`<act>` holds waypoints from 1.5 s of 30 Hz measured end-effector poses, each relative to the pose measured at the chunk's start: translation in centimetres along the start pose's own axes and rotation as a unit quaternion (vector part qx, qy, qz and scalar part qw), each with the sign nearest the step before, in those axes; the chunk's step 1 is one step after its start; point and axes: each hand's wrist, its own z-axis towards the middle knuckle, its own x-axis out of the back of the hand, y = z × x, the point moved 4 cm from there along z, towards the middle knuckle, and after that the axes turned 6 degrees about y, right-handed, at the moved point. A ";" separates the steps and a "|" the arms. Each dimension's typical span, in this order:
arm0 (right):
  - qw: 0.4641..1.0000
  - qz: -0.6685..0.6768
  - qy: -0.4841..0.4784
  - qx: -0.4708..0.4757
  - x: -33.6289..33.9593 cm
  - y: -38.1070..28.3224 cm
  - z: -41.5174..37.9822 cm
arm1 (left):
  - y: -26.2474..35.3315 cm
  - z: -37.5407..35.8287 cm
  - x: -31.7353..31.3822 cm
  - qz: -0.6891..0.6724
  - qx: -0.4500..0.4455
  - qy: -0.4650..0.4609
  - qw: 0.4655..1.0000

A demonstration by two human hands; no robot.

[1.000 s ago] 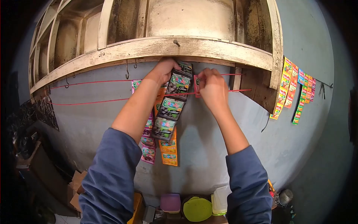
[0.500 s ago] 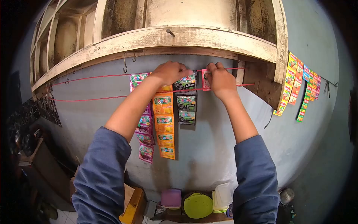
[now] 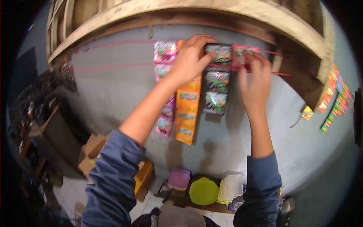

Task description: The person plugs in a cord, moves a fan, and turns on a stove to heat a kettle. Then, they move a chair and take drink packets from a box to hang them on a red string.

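Note:
Two red cords (image 3: pixel 113 66) run across the wall, with sachet strips hanging on them. My left hand (image 3: pixel 194 58) covers the top of the orange strip (image 3: pixel 187 113); its thumb reaches the upper left part of the black strip (image 3: pixel 216 81), fingertips near its top edge. Left of that hand hangs the purple and pink strip (image 3: pixel 165 52). Beside the black strip, my right hand (image 3: pixel 256 73) has its fingers bent over a red and pink sachet (image 3: pixel 239 56) at the cords. Blur hides the exact grip of both hands.
A wooden shelf frame (image 3: pixel 189 9) spans the top. More sachet strips (image 3: pixel 334 100) hang at the far right. Below are a purple container (image 3: pixel 179 179), a green lid (image 3: pixel 204 191), clear containers (image 3: pixel 231 186) and a cardboard box (image 3: pixel 92 149).
The view has shifted, so the shelf sits higher. My left hand's thumb now reaches the black strip. The red and pink sachet now shows spread right beside the black strip, under my right hand.

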 end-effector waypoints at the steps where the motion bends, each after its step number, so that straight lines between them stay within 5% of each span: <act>1: 0.999 0.049 0.020 -0.010 1.4 -1.0 -2.1 | 1.0 -2.5 1.3 -0.037 0.032 0.026 0.998; 3: 0.964 0.205 0.015 -0.171 3.5 -2.6 -8.4 | 3.2 -9.9 3.7 -0.123 0.138 0.104 0.977; 6: 0.910 0.337 -0.070 -0.231 5.4 -4.5 -21.3 | 5.8 -24.5 6.3 -0.138 0.301 0.147 0.932; 8: 0.838 0.348 -0.197 -0.372 4.7 -7.7 -28.8 | 7.9 -34.0 8.1 -0.094 0.460 0.096 0.878; 10: 0.699 0.321 -0.400 -0.498 3.9 -11.8 -35.1 | 10.3 -41.5 11.6 -0.065 0.600 0.122 0.788; 12: 0.694 0.356 -0.439 -0.447 3.8 -16.3 -37.8 | 12.1 -45.8 16.4 -0.028 0.640 0.168 0.749; 20: 0.649 0.434 -0.521 -0.343 -5.5 -35.4 -37.1 | 8.3 -53.8 34.9 0.072 0.648 0.275 0.707; 22: 0.654 0.423 -0.523 -0.347 -7.8 -40.6 -39.3 | 6.7 -53.9 38.9 0.066 0.674 0.250 0.692; 25: 0.689 0.411 -0.522 -0.290 -9.3 -47.4 -42.0 | 4.0 -54.7 43.8 0.085 0.713 0.061 0.693; 28: 0.703 0.393 -0.545 -0.232 -9.4 -51.5 -43.9 | 1.9 -55.0 48.0 0.138 0.706 -0.028 0.694; 29: 0.618 0.364 -0.635 -0.288 -9.7 -52.0 -45.7 | 1.2 -55.2 49.0 0.144 0.728 -0.015 0.671; 36: 0.666 0.285 -0.586 -0.363 -16.4 -51.8 -47.4 | -7.3 -62.2 49.9 0.038 0.810 0.052 0.583; 38: 0.617 0.260 -0.604 -0.431 -17.7 -51.8 -49.9 | -9.9 -63.5 49.1 0.032 0.818 0.025 0.574; 40: 0.640 0.250 -0.564 -0.457 -20.7 -51.4 -53.4 | -14.1 -63.5 47.7 0.022 0.768 -0.082 0.635; 42: 0.596 0.206 -0.578 -0.518 -23.9 -51.6 -54.1 | -18.0 -63.9 46.7 0.013 0.774 -0.164 0.611; 44: 0.599 0.103 -0.510 -0.609 -27.1 -50.6 -55.0 | -22.3 -65.0 45.0 0.026 0.668 -0.236 0.705; 45: 0.666 0.039 -0.468 -0.579 -28.1 -50.1 -57.9 | -24.3 -65.4 44.1 0.013 0.653 -0.218 0.725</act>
